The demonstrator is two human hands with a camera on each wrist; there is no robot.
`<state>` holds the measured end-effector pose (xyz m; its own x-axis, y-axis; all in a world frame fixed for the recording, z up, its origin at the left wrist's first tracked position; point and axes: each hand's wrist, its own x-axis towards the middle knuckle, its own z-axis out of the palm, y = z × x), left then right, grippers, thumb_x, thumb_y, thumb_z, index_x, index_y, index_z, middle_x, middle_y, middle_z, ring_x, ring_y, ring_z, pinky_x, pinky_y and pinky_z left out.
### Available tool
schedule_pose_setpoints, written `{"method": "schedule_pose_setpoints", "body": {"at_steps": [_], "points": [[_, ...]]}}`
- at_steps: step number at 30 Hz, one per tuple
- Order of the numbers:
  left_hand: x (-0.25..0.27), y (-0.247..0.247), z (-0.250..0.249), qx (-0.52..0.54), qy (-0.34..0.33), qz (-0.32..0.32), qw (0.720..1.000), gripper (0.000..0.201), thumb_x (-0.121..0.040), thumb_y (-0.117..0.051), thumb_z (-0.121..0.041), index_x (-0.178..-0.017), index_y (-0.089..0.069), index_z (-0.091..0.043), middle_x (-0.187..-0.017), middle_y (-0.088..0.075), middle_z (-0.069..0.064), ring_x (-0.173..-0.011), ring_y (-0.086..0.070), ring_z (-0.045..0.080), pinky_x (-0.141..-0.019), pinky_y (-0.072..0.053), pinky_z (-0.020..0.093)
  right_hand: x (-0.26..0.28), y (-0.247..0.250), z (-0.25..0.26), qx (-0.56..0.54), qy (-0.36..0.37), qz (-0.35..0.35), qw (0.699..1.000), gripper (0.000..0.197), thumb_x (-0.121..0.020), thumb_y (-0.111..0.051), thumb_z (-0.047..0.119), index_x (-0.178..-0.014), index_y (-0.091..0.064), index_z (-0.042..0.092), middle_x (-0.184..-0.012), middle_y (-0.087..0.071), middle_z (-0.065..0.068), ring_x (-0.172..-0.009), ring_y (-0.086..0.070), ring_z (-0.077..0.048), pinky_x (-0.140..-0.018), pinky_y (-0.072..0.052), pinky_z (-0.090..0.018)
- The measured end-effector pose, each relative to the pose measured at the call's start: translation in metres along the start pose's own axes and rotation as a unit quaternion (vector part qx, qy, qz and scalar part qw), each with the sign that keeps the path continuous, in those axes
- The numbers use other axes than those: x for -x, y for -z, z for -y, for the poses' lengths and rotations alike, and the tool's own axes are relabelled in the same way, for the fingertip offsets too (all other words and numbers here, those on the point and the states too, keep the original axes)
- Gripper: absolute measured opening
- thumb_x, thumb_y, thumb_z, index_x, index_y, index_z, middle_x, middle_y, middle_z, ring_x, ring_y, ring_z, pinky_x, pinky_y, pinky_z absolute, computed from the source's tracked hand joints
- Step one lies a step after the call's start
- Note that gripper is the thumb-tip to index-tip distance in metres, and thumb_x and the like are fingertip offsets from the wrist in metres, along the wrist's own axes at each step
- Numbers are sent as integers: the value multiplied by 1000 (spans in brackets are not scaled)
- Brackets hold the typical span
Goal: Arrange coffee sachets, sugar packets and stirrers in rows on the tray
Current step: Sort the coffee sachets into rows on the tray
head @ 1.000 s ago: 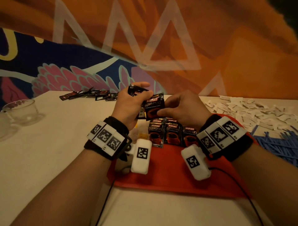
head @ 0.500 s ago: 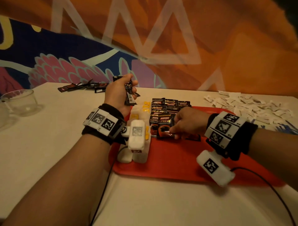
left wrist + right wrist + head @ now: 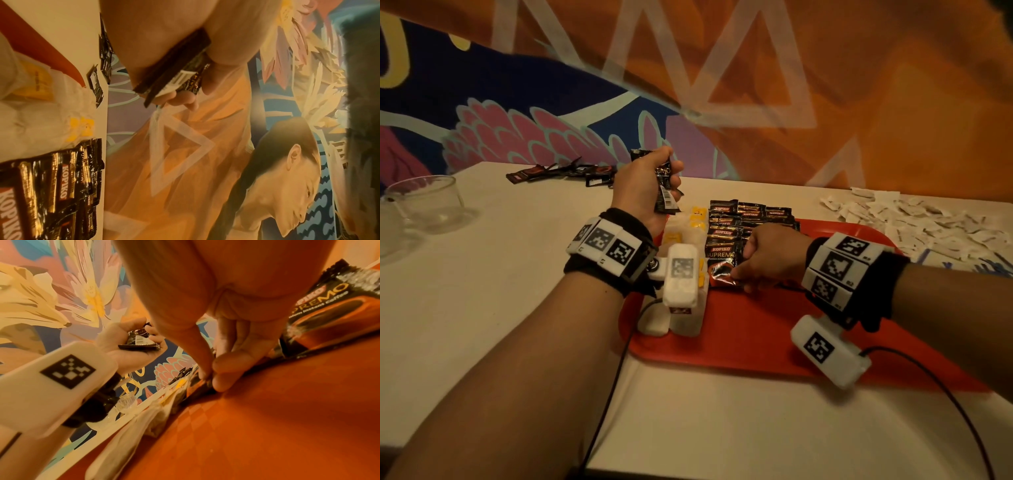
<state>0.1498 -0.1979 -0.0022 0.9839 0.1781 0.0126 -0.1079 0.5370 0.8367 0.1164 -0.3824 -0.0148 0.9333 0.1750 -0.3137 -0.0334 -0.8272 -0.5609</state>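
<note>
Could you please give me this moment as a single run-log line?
left hand: grips spare coffee sachets | right hand: pinches sachet on red tray | sugar packets: off tray

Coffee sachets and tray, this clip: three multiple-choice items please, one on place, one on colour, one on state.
1. Where is the right hand?
A. low on the tray
B. by the glass cup
C. among the white packets

2. The tray is:
A. blue
B. red
C. white

3. The left hand:
A. lies flat on the table
B. hangs open
C. grips coffee sachets

Answers: 1 A, its fingers pinch the nearest sachet on the tray; 2 B, red in the head view; 3 C, fingers curl round dark sachets.
</note>
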Motion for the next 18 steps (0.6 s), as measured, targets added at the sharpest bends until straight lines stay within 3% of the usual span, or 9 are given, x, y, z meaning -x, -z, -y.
{"method": "schedule_pose_setpoints", "body": {"at_steps": [3,6,11,14,16,18], "points": [[1,-1,0,1,4,-3,1000,9,-99,-57,-20,-91,-61,-15,-74,-63,0,-57,-51,8,-54,-40,20,-1,0,2,9,2,0,1000,14,-89,-71,20,-85,-62,11,-80,-76,-7,-73,-73,-16,-63,-54,-25],[0,-1,1,1,11,-8,1000,5,-98,-58,-20,-99,-60,-15,-76,-64,1,-56,-52,8,-51,-41,19,1,0,4,18,1,-5,1000,15,-90,-71,23,-84,-62,12,-78,-76,-5,-62,-67,-11,-49,-48,-18],[0,-2,2,-1,28,-4,1000,13,-97,-60,-20,-108,-59,-13,-79,-64,2,-55,-52,8,-49,-42,19,2,0,6,65,8,-16,998,22,-90,-70,32,-96,-66,11,-85,-77,-4,-76,-71,-14,-48,-44,-18],[0,-1,2,4,33,5,999,14,-97,-57,-18,-110,-57,-12,-79,-63,3,-56,-52,9,-50,-42,20,2,2,5,62,6,-12,998,22,-90,-71,31,-96,-66,10,-83,-77,-5,-68,-71,-13,-41,-43,-17],[0,-1,1,8,37,15,999,15,-97,-52,-13,-111,-57,-12,-79,-62,4,-56,-52,10,-51,-41,20,1,3,4,64,12,-12,998,24,-90,-71,31,-97,-66,8,-83,-77,-6,-74,-74,-15,-45,-47,-18],[2,-2,1,6,37,21,999,17,-96,-47,-9,-110,-57,-10,-78,-62,5,-57,-52,11,-52,-40,21,0,4,4,74,20,-12,997,27,-89,-71,31,-98,-67,7,-86,-77,-7,-83,-75,-18,-59,-53,-24]]}}
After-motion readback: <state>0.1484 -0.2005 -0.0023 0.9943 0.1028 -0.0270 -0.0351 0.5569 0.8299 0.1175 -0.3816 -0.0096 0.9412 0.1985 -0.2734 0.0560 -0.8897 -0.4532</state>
